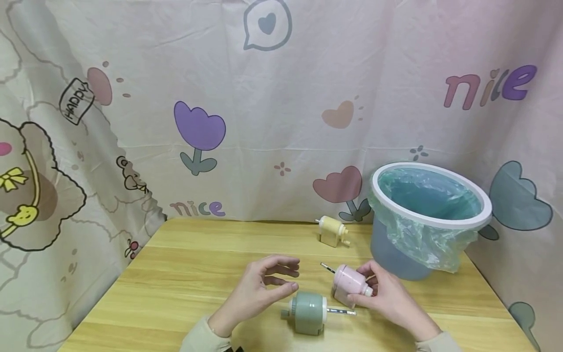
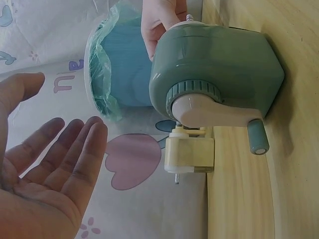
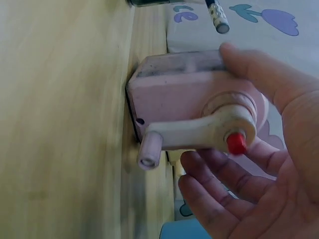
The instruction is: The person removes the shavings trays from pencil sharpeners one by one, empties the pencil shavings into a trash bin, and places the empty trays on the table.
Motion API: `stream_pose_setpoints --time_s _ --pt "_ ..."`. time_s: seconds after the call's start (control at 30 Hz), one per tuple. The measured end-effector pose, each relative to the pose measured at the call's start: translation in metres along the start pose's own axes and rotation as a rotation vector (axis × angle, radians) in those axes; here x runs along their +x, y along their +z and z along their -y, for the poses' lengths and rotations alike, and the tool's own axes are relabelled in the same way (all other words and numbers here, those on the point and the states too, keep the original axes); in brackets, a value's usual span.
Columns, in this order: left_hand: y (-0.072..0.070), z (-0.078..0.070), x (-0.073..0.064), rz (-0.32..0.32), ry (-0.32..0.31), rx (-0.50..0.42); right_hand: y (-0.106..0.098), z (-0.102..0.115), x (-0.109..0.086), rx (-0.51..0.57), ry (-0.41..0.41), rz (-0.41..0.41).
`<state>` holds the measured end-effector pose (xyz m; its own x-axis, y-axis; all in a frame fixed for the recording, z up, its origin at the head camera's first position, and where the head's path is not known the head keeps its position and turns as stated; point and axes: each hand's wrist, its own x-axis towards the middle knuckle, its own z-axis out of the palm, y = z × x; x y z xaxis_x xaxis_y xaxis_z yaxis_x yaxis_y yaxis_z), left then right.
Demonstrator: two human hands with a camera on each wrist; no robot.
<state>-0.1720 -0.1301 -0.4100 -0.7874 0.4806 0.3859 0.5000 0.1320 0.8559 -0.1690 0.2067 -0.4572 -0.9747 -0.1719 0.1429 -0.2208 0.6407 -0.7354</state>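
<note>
Head view: fingers of the right hand [image 1: 389, 296] pinch the pink sharpener [image 1: 347, 282] beside the green sharpener [image 1: 309, 312]. Left wrist: fingers of the left hand [image 2: 52, 186] stand loosely spread, empty. Right wrist: the pink sharpener seems light, stiff, slippery; best held by its sides, off the crank [image 3: 197, 132].

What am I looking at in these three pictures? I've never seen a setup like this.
No robot here: a person works bare-handed. The widest picture comes from a camera on the head, looking forward and down; the others come from one on each wrist. On the wooden table are what look like three crank pencil sharpeners: a yellow sharpener, a green sharpener and a pink sharpener. A lined bin stands at the right. The right hand grips the pink one; the left hand is open near the green one, holding nothing.
</note>
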Motion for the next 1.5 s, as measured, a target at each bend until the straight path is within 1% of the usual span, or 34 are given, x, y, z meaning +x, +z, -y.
stream_pose_setpoints --time_s 0.13,0.27,0.33,0.53,0.67,0.87,1.13,1.27,1.5 --pt "-0.002 -0.001 0.001 0.0 -0.008 0.011 -0.004 -0.003 0.002 -0.024 -0.061 -0.022" --pt "-0.003 0.0 0.002 0.0 -0.018 0.022 -0.013 0.001 0.005 -0.072 -0.118 -0.078" --pt "-0.004 0.001 0.002 -0.003 -0.031 0.031 -0.017 0.003 0.007 -0.095 -0.14 -0.094" --pt "-0.005 0.004 0.002 -0.013 -0.078 0.044 -0.029 0.01 0.015 -0.118 -0.189 -0.086" --pt "-0.006 0.006 0.002 -0.016 -0.097 0.046 -0.033 0.017 0.024 -0.135 -0.193 -0.072" --pt "-0.009 0.01 0.003 -0.023 -0.109 0.085 -0.036 0.028 0.039 -0.148 -0.207 -0.037" --pt "-0.014 0.014 0.006 -0.011 -0.141 0.108 -0.037 0.034 0.065 -0.159 -0.219 -0.01" --pt "-0.015 0.017 0.007 -0.01 -0.153 0.11 -0.036 0.037 0.08 -0.191 -0.212 0.007" --pt "-0.015 0.024 0.006 0.0 -0.166 0.149 -0.038 0.039 0.105 -0.264 -0.177 0.045"
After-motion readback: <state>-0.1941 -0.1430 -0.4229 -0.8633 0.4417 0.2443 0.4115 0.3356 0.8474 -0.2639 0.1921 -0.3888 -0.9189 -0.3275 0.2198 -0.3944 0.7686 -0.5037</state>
